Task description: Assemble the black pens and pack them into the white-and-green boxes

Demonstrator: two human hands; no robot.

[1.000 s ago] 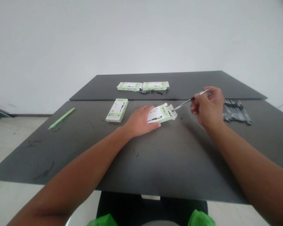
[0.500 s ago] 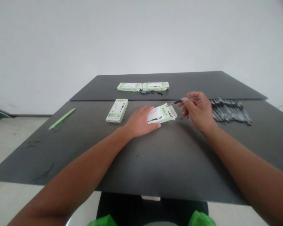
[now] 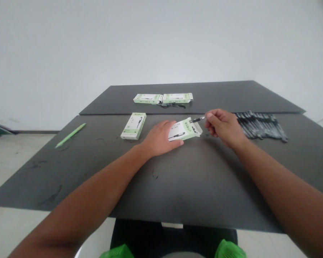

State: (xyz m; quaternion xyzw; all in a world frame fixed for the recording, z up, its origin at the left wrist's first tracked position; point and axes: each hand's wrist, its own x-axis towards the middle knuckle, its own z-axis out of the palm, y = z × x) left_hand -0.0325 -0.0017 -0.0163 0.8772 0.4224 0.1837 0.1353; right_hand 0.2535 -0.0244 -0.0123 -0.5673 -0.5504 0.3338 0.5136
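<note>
My left hand (image 3: pixel 161 138) is closed around the left end of a white and green carton (image 3: pixel 181 130), whose flaps stand open at its right end. Between the fingertips of my right hand (image 3: pixel 222 125) is the clear end of a black pen (image 3: pixel 197 119). The pen's dark part lies at the open mouth of the carton, its tip apparently inside. Just right of my right hand, many dark clear-bodied pens (image 3: pixel 262 126) lie side by side on the dark table (image 3: pixel 177 190).
A similar carton (image 3: pixel 134 126) lies left of my left hand. Farther back are two more cartons (image 3: pixel 148 98) (image 3: pixel 177 97), with loose black pens (image 3: pixel 172 105) in front of them. A light green pen (image 3: pixel 70 135) lies at the far left.
The pen in my right hand has moved left and down, farther into the carton's mouth. My right fingers now hold it nearer its rear end. My left hand has stayed put.
</note>
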